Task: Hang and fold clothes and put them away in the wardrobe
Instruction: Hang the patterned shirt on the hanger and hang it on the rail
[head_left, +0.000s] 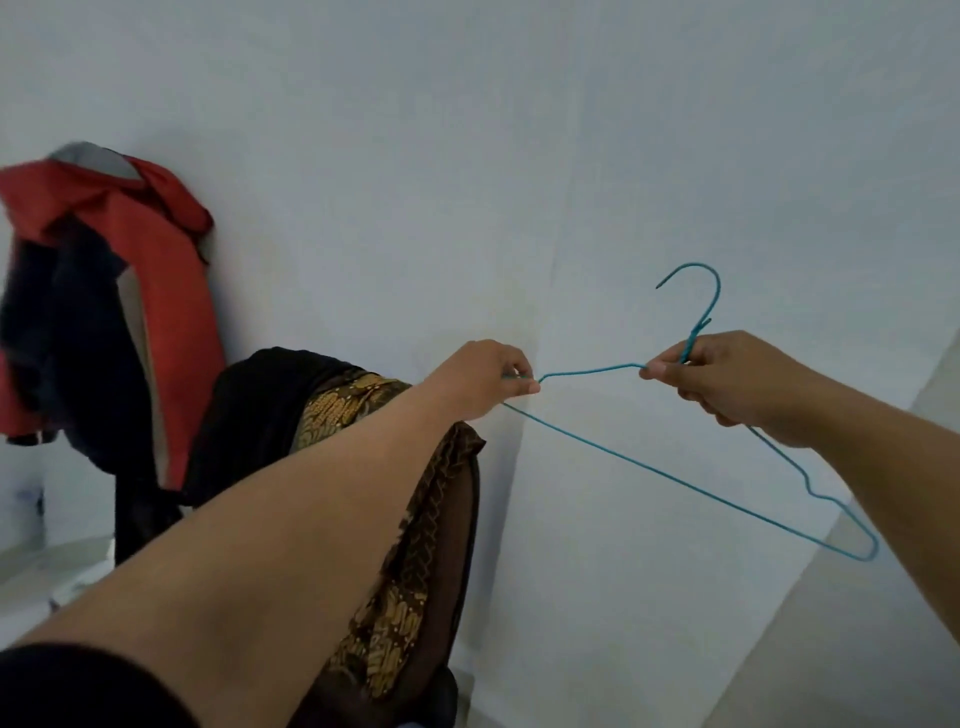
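Gripping teal wire hanger (675, 470), both hands pinching

The wire hanger (649, 470) is teal. At nine o'clock hangs a red jacket (171, 291) with grey lining and a black garment (57, 332) under it. Near centre, a cloth (395, 597) shows gold-on-brown batik, edged black. The wall (519, 130) is pale blue-grey; a sleeve (67, 686) at seven o'clock is black.
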